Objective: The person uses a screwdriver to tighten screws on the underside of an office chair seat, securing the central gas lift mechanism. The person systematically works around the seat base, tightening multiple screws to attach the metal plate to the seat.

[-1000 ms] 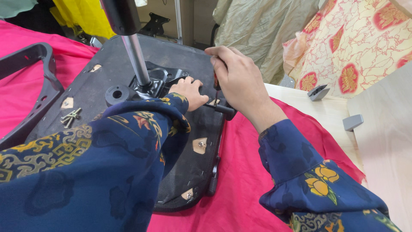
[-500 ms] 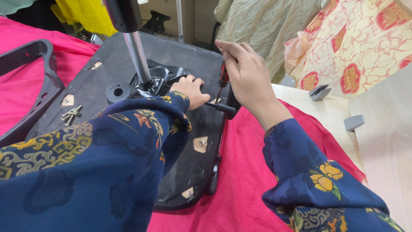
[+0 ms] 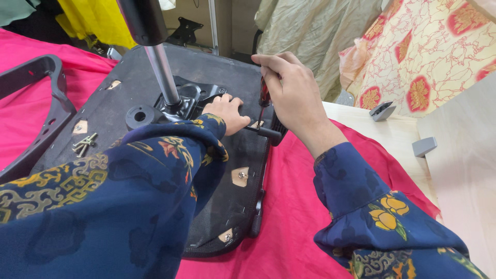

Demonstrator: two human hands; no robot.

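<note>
Two hands: both worked on the underside of an upturned chair seat (image 3: pixel 155 77), the largest thing in view
Cloth: a pink sheet (image 3: pixel 294 206) lay under the seat, over the table (image 3: pixel 398 139)
Seat: black, lying bottom up, with small tan patches around its edge, each holding a screw
Armrest: a black curved piece (image 3: pixel 36 108) lay loose on the cloth to the left, apart from the seat
Plate: a black metal mechanism (image 3: pixel 199 98) sat on the seat's middle, a steel column (image 3: pixel 160 72) rising from it
Left hand: the left hand (image 3: pixel 227 111) pressed flat on the plate's right edge, fingers spread and gripping nothing
Right hand: the right hand (image 3: pixel 292 95) was clenched around a red-handled screwdriver (image 3: pixel 264 93), held upright, its tip down at the seat just beside the left hand
Lever: a black handle (image 3: pixel 268 133) stuck out from the plate under the right hand
Screws: a few loose ones (image 3: pixel 85 144) lay on the seat's left side, unused
Progress: the plate looked seated and was being fastened; spare screws and the loose armrest suggested more remained
</note>
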